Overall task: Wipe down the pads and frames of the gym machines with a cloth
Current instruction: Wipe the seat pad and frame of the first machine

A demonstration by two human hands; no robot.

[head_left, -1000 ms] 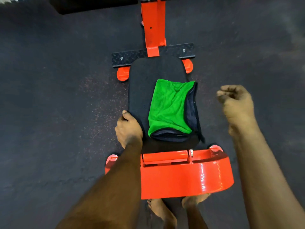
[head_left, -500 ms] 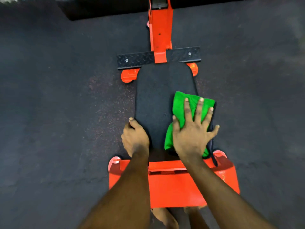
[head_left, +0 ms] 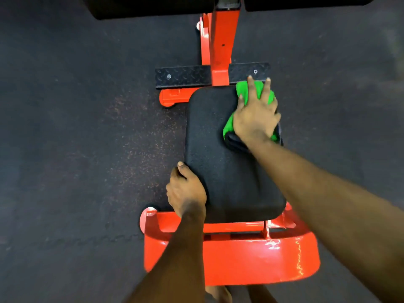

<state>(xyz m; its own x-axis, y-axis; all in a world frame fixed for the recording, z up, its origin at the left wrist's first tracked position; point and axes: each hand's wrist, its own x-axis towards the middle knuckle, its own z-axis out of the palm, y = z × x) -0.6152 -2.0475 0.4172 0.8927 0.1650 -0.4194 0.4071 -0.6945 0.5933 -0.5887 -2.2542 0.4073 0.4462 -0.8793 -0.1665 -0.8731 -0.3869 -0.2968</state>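
A black seat pad point(head_left: 227, 171) sits on a bright orange machine frame point(head_left: 240, 261) in the middle of the view. A green cloth point(head_left: 244, 90) with a dark underside lies on the pad's far right corner. My right hand point(head_left: 255, 119) presses flat on the cloth with fingers spread, fingertips reaching the pad's far edge. My left hand point(head_left: 185, 193) grips the pad's near left edge, thumb on top and fingers curled under it.
An orange upright post point(head_left: 220, 44) rises beyond the pad, crossed by a black tread-plate bar point(head_left: 181, 76). Black roller pads point(head_left: 153, 5) span the top edge. Dark rubber flooring point(head_left: 76, 138) surrounds the machine. Bare feet point(head_left: 220, 294) show below the frame.
My right hand came down onto the green cloth and pushed it from the pad's near right side up to its far right corner. My left hand kept its grip on the pad's edge.
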